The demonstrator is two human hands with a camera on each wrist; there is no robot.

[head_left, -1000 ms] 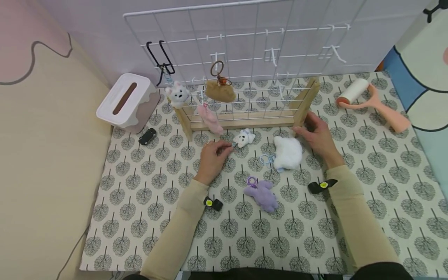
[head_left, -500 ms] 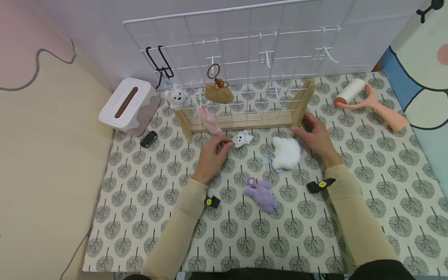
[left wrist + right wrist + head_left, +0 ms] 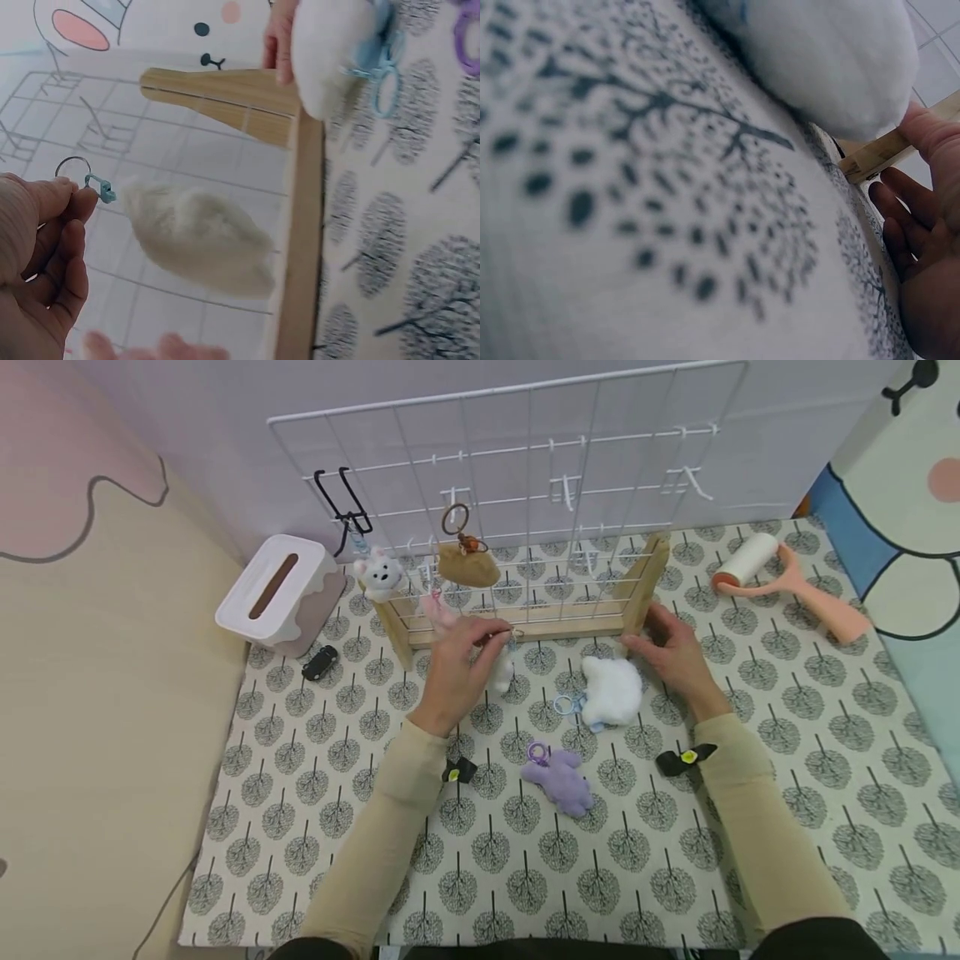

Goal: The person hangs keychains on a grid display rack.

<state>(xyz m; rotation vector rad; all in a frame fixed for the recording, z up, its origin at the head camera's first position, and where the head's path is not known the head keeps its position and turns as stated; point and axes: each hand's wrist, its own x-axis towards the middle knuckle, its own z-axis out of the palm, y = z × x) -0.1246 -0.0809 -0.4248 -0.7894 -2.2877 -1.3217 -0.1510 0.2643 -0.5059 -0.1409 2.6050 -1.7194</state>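
Observation:
My left hand [image 3: 453, 681] pinches the metal ring of a small white plush keychain [image 3: 195, 236], which hangs above the table in front of the rack. A light blue strap [image 3: 101, 187] joins ring and plush. My right hand [image 3: 678, 656] grips the right wooden leg [image 3: 645, 585] of the white wire rack [image 3: 528, 452], thumb in front and fingers behind. Just left of that hand lies a bigger white plush keychain [image 3: 611, 691] with a blue ring. A purple plush keychain [image 3: 564, 783] lies nearer the front. My left hand partly covers a pink plush [image 3: 437, 610] on the rack.
From the rack hang a white bear plush [image 3: 381, 575] on a black hook [image 3: 348, 516] and a brown plush [image 3: 468, 566]. Bare white hooks [image 3: 566, 492] stick out further right. A tissue box [image 3: 277, 593], a black toy car [image 3: 320, 662] and a lint roller [image 3: 795, 581] flank the rack.
My left hand has lifted the small white plush off the table by its ring and moved it up towards the rack. My right hand stays at the wooden leg.

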